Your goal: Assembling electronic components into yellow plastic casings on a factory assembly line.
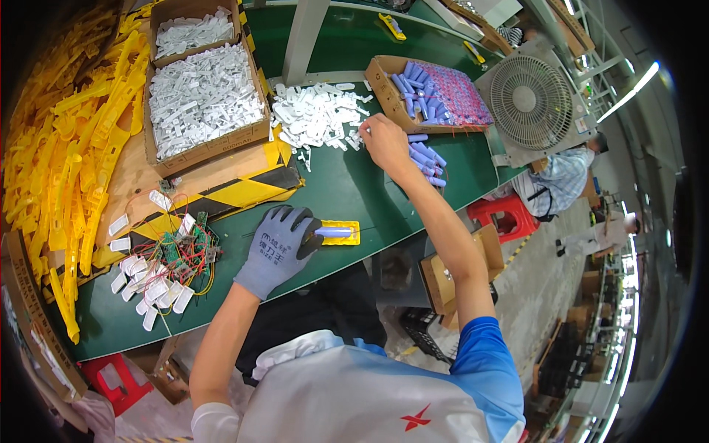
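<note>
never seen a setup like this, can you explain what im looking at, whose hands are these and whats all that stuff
There is no machine here: one person works by hand. The single picture comes from a wide fisheye camera on that person's head, looking down, so straight edges bend.

The left hand, in a grey glove with black fingertips, holds the left end of a shallow yellow plastic shell with a purple cylinder inside. The bare right hand is at the edge of a loose pile of small white plastic pieces; whether it grips one is unclear.

Also on the green work surface are loose purple cylinders, a cardboard box holding more, and wired green circuit boards.
</note>
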Available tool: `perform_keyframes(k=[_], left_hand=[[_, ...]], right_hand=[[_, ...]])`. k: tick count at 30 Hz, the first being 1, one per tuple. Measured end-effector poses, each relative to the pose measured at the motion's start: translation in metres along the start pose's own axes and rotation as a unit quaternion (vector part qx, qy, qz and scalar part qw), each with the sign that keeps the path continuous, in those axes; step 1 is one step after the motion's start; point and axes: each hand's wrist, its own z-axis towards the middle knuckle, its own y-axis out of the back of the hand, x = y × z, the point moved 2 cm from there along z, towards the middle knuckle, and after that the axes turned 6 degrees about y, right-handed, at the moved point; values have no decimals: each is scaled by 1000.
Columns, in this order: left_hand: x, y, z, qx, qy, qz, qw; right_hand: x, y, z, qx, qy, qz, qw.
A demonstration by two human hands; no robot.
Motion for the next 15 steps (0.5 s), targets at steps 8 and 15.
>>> perform_keyframes(k=[8,15], left_hand=[[3,-4,-1,-18,4,-5,1000],[3,-3,1,-13,4,-8,1000]], right_hand=[[-11,22,-51,-97,-52,369,923],[10,40,-137,31,-136,425,894]])
